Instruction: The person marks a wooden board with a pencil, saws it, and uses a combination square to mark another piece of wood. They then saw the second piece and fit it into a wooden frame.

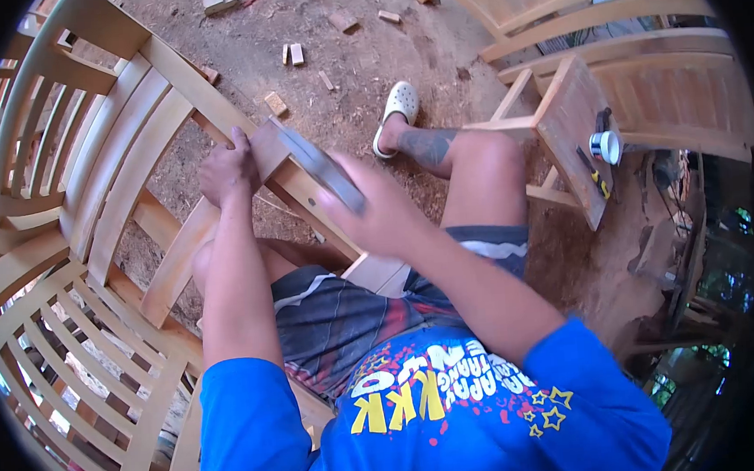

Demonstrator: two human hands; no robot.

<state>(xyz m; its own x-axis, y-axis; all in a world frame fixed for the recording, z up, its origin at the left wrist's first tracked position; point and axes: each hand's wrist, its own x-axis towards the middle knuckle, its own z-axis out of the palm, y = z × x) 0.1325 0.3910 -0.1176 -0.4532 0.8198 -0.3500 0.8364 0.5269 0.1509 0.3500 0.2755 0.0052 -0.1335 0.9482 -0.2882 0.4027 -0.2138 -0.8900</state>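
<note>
My left hand (228, 169) is closed on a short, reddish-brown wooden piece (270, 147) at the slatted wooden frame across my lap. My right hand (377, 208), blurred by motion, is closed around a long, flat grey tool (321, 168). The tool's far end meets or lies just over the wooden piece; its exact kind cannot be made out. Below it runs a pale wooden rail (310, 203) with a dark hole. The frame's curved slats (134, 151) spread to the left of my left hand.
On the right, a small wooden stool (573, 128) bears a white tape roll (606, 147) and a yellow-and-black tool (600, 184). A wooden bench (597, 15) stands behind it. Several wood offcuts (297, 54) lie on the dirt floor. More slatted furniture (74, 358) rises at left.
</note>
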